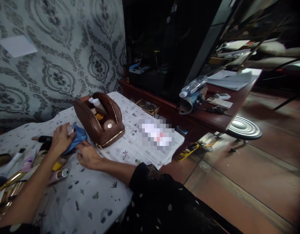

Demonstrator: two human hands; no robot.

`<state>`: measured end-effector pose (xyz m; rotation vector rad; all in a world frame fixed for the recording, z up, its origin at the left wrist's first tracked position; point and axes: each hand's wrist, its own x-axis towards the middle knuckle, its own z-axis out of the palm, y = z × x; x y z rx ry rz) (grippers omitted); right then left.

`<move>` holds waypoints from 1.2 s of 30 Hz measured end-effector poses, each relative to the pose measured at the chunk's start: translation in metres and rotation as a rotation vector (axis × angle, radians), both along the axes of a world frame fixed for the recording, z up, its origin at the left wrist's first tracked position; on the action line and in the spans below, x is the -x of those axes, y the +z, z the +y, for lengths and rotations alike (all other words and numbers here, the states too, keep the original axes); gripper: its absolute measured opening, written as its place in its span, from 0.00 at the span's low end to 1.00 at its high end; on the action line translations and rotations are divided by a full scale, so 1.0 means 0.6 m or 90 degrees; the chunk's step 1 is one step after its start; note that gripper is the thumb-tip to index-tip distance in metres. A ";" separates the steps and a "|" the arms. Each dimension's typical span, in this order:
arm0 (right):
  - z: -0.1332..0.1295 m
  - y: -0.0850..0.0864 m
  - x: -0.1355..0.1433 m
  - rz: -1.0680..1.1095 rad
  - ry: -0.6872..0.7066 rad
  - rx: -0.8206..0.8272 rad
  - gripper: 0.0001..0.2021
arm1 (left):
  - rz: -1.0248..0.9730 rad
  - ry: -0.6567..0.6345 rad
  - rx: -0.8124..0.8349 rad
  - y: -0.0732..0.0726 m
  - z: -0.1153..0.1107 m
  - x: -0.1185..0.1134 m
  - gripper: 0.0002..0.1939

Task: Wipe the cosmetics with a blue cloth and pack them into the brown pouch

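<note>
My left hand (61, 139) is closed around a small clear-topped container (70, 129), beside a blue cloth (80, 136). Fingers of my right hand (88, 156) are curled against the lower edge of that cloth and pinch it. Just beyond both hands stands a brown leather bag (88, 118), unzipped and open at the top. Inside it are a white tube (98, 105), a round pinkish item (109, 125) and something amber. Around my left forearm lie several cosmetics, among them a pink tube (29, 160) and a silver-capped bottle (61, 175).
A patterned white cloth (91, 198) covers the surface under the items. At the right, a dark red wooden stand (213, 120) holds a plastic bottle (193, 86), papers (232, 79) and a large black screen. A round stool (244, 127) stands on the tiled floor.
</note>
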<state>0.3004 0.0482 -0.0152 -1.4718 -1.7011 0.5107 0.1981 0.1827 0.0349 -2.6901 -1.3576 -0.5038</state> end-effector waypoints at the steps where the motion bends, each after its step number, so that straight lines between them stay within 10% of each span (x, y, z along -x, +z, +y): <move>1: 0.000 0.000 0.000 0.011 -0.006 0.005 0.18 | 0.000 0.019 0.005 -0.003 0.000 0.001 0.32; 14: -0.004 0.027 -0.014 0.184 -0.060 0.133 0.37 | -0.167 -0.114 0.017 0.021 -0.079 0.008 0.20; 21: -0.004 0.014 -0.008 0.233 -0.037 0.100 0.47 | -0.420 -0.056 0.362 0.033 -0.115 0.029 0.18; 28: 0.001 -0.009 -0.002 0.093 0.013 0.018 0.24 | -0.159 -0.109 0.093 -0.008 -0.069 0.048 0.21; 36: -0.001 -0.008 -0.004 0.115 -0.001 0.025 0.28 | 0.011 -0.101 0.212 -0.019 -0.020 0.064 0.19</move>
